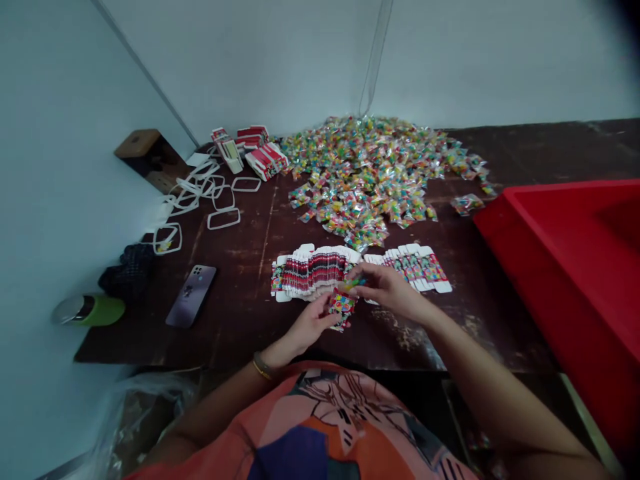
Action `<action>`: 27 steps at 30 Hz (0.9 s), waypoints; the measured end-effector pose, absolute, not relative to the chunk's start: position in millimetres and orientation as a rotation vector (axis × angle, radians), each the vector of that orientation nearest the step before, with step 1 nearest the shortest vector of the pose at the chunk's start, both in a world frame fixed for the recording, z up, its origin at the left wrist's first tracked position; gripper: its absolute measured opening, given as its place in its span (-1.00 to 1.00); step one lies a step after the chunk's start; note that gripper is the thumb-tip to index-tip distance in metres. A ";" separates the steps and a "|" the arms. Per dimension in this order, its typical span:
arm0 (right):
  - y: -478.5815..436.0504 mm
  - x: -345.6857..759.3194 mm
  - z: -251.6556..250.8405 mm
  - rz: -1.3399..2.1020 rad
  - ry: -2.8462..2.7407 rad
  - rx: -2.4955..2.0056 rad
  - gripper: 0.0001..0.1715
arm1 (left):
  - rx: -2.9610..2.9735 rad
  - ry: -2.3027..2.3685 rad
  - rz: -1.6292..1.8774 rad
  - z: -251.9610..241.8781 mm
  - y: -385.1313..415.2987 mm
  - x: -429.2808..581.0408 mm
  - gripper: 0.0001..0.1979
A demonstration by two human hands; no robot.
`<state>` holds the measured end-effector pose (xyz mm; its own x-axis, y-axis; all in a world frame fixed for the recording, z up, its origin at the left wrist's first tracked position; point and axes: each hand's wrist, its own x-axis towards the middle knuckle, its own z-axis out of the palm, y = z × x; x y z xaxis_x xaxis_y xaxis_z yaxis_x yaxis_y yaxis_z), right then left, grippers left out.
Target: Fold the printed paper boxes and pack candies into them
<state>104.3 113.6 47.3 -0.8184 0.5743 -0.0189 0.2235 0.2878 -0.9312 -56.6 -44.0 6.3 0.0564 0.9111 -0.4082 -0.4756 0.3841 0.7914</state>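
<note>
My left hand is closed around a small printed carton, held upright near the table's front edge. Just above its top end, my right hand pinches a small packet of colourful candy, partly hidden by the fingers. Behind my hands lies a fanned row of flattened cartons with red and white edges. A second spread of flat cartons lies to the right, partly behind my right hand. Farther back is a large heap of candy packets in clear wrappers.
A red bin stands at the right. On the left are a phone, a green bottle, white bands and a wooden box. Bundled cartons sit at the back, and one candy packet lies near the bin.
</note>
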 end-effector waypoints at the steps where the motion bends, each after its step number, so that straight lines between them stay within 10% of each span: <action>1: 104.5 104.0 50.6 1.473 -2.273 -0.770 -0.79 | 0.588 1.051 1.061 6.6 -43.6 -53.4 -0.49; 18: 43.0 133.0 29.9 1.096 -2.234 -0.749 -0.80 | 0.629 1.153 0.958 12.5 -46.6 -33.9 -0.47; 22: 29.5 137.3 12.4 1.652 -1.700 -1.002 -0.72 | 0.588 1.161 0.976 6.5 -43.7 -33.1 -0.31; 27: 28.7 134.9 6.7 2.203 -1.365 -0.950 -0.72 | 0.683 1.116 0.920 3.3 -39.8 -37.1 -0.58</action>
<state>134.9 28.7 6.7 -0.7001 0.6249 -0.3456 0.0312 -0.4567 -0.8891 -37.1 -39.8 3.3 0.1583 0.8815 -0.4449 -0.2685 0.4720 0.8397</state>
